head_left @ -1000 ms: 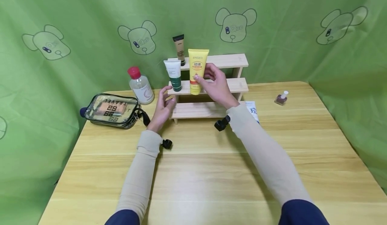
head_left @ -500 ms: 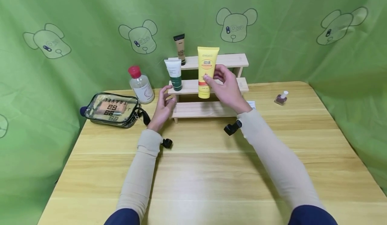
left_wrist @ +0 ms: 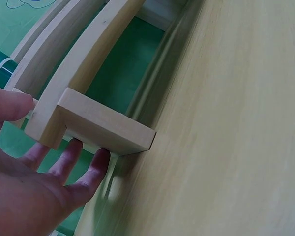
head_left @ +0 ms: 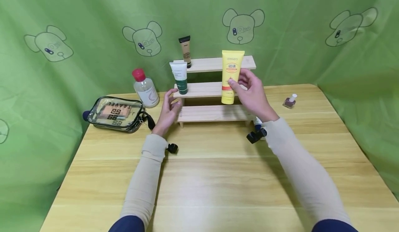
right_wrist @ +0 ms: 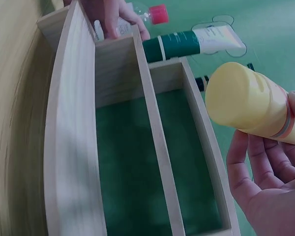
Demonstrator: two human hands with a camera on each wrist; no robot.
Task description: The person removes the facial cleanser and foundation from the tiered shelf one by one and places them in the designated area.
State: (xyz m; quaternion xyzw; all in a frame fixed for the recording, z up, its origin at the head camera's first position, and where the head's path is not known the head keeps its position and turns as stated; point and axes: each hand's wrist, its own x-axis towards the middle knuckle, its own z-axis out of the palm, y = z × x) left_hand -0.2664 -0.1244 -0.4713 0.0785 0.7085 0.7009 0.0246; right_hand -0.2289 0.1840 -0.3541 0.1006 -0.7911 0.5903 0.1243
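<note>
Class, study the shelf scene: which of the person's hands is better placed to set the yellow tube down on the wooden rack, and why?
Right. The right hand already grips the yellow tube, cap down, in front of the wooden rack. The left hand holds nothing; its fingers touch the rack's left end post.

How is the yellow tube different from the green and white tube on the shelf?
The yellow tube is taller than the green and white tube. The right hand holds the yellow tube in front of the wooden shelf, while the green and white tube stands free on the middle step, untouched. Both are upright, cap down.
</note>
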